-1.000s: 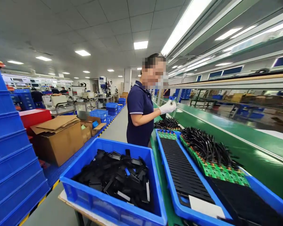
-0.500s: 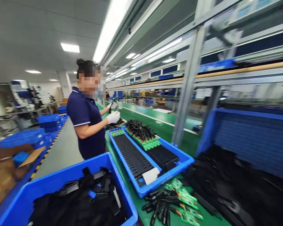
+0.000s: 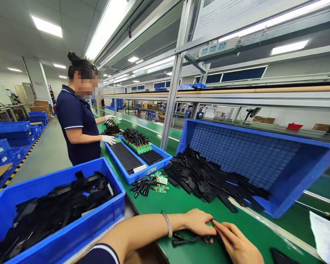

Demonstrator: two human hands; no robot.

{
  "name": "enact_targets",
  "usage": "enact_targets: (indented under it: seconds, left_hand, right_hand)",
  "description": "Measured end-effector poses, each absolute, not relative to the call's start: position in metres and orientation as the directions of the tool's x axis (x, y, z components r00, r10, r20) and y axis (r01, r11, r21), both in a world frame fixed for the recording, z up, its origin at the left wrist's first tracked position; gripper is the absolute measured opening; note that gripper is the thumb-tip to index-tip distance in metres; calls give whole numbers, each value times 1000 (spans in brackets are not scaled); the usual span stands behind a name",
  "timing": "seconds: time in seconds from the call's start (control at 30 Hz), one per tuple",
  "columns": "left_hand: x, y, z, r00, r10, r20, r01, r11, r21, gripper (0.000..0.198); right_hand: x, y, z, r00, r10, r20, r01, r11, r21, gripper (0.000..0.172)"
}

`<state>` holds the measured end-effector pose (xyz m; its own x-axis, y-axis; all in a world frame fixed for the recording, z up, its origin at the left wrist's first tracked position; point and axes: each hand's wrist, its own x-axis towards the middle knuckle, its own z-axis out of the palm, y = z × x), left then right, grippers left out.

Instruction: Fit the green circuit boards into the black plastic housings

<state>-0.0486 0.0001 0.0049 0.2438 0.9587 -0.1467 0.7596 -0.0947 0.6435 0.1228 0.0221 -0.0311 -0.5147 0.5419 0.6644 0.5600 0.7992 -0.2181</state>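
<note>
Low in the head view, above the green bench, my left hand is closed around a small green circuit board, mostly covered by the fingers. A black cable with a plug end trails beneath the same wrist. My right hand meets the left one, its fingers pressed together at the board's edge; a dark part under them is too hidden to name. Beyond the hands lie loose circuit boards with black cables. To their right, flat black plastic parts spill from a tipped blue crate.
A blue bin of black parts stands at left. Farther along the bench, a blue tray holds boards and black pieces. A gloved co-worker stands beside it. A metal post rises behind the tray.
The view has swung right and steadied. Both my hands have come into the picture, holding the board. The co-worker's near hand has lowered to the tray's far end.
</note>
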Motion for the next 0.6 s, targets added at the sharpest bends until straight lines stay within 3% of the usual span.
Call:
enact_targets:
  seconds: [0.17, 0.33, 0.47, 0.6]
  left_hand:
    - [-40, -19, 12, 201, 976, -80, 693, -84, 716, 23]
    - [-41, -26, 15, 185, 982, 35, 658, -150, 738, 11]
    - [-43, -15, 4, 208, 974, 86, 593, -196, 781, 9]
    - [-45, 6, -11, 210, 970, 120, 511, -214, 833, 11]
  right_hand:
    - [116, 8, -13, -522, 555, 647, 580, 788, -207, 46]
    - [113, 2, -5, -540, 570, 619, 608, 773, -182, 33]
    - [112, -6, 18, -594, 641, 487, 684, 721, -115, 21]
    - [112, -22, 45, -515, 767, 383, 782, 603, -157, 19]
